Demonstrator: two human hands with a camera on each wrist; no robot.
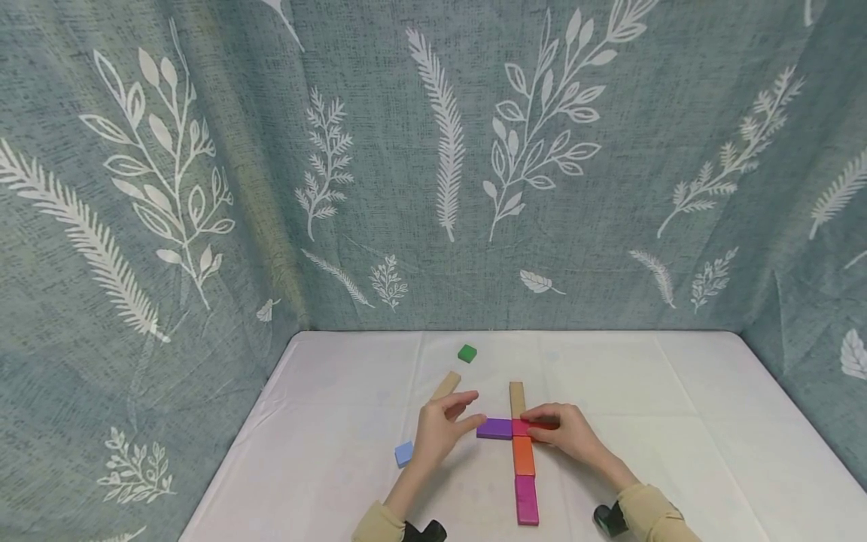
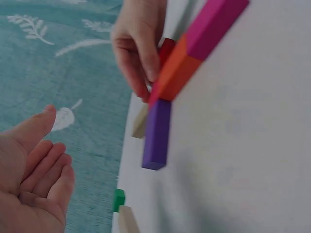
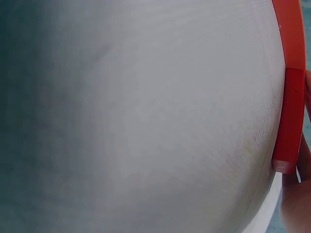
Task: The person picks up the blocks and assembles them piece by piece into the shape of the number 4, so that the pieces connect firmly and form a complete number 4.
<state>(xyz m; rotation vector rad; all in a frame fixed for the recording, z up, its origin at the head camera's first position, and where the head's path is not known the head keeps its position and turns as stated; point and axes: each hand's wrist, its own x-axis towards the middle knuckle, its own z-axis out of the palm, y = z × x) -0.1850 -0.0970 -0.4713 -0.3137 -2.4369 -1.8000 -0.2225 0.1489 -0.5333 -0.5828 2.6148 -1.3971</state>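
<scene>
two hands [image 1: 436, 430] [image 1: 572, 435], nine blocks [image 1: 494, 429], two beige [image 1: 445, 386] [image 1: 518, 399]

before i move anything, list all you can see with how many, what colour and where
Pinkish-red block: 1, pinkish red, centre of a cross
Red block: 1, red, cross's right
Purple block: 1, purple, cross's left
Orange block: 1, orange, just nearer than centre
Magenta block: 1, magenta, cross's near end
Tan blocks: 2, tan, cross's far end and farther left
Green block: 1, green, beyond the cross
Light blue block: 1, light blue, left of the cross
Table cover: 1, white, beneath the blocks
Fabric: count unclear, teal with white leaves, behind and beside the table
Wrist devices: 2, black, one per wrist
Sleeves: 2, beige, forearms
Left hand: 1, bare, left of purple, holding nothing
Right hand: 1, bare, at red
</scene>
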